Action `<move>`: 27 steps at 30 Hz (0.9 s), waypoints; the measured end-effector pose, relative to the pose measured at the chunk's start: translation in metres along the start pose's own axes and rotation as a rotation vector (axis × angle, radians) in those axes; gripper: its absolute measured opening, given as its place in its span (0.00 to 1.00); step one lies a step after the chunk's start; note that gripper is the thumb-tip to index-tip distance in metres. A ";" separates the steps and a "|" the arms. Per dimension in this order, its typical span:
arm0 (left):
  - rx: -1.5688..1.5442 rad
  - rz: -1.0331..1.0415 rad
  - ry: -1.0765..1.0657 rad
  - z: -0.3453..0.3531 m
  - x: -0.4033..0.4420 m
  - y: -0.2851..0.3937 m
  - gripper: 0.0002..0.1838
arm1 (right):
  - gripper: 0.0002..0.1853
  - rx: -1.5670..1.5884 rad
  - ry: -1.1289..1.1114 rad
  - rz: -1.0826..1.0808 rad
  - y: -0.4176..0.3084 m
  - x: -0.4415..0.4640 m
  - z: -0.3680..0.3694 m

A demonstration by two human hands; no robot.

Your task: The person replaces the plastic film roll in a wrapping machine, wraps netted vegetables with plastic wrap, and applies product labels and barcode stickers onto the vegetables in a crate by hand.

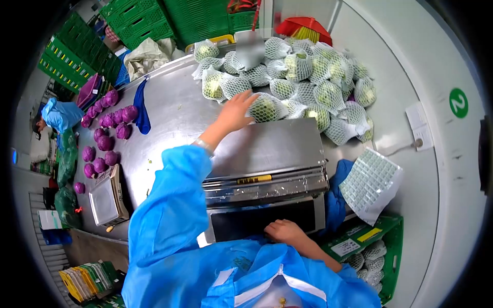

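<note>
My left hand reaches over the steel wrapping machine, fingers spread and empty. Its fingertips are at the near side of a round pale green vegetable, apparently a cabbage, in a white foam net; whether they touch cannot be made out. Many more netted heads lie piled behind and to the right of it. Closer to my body, my right hand rests on the dark plate at the machine's front. Its fingers lie loosely bent with nothing visible in them.
Purple cabbages and a scale occupy the table's left side, near a dark blue cloth. At right, a sheet of labels hangs above a green crate of netted heads. A co-worker in blue bends at far left.
</note>
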State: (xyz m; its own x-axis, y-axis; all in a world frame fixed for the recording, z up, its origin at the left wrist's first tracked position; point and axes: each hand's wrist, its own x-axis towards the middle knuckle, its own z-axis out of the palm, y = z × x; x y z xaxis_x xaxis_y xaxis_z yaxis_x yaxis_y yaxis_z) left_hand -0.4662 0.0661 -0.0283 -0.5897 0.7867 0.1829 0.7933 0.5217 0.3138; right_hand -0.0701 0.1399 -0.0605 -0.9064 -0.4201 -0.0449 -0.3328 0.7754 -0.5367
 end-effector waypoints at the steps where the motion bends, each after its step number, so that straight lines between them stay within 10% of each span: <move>1: 0.003 -0.075 -0.075 0.014 0.023 -0.004 0.45 | 0.08 0.018 -0.014 0.017 -0.001 0.006 0.000; 6: -0.417 -0.335 -0.417 0.109 0.088 -0.061 0.50 | 0.10 0.131 -0.051 0.214 -0.004 0.019 -0.015; 10: -1.041 -0.485 -0.165 0.117 0.064 -0.081 0.44 | 0.10 0.141 -0.233 0.268 0.000 0.021 -0.017; 14: -1.396 -0.597 0.190 0.023 0.020 -0.058 0.41 | 0.07 0.183 0.174 0.045 0.012 0.025 -0.030; 20: -1.283 -0.645 0.286 -0.030 -0.073 0.013 0.42 | 0.32 0.586 0.538 0.519 0.039 0.079 -0.089; 27: -1.203 -0.690 -0.091 0.002 -0.144 0.053 0.41 | 0.49 0.362 0.517 0.304 0.100 0.145 -0.066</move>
State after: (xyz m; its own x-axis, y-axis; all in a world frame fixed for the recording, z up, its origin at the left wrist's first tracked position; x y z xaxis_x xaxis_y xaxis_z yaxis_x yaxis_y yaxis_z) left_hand -0.3388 -0.0181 -0.0400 -0.7559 0.5319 -0.3817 -0.2948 0.2440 0.9239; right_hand -0.2518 0.1877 -0.0650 -0.9829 0.1387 0.1207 -0.0184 0.5793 -0.8149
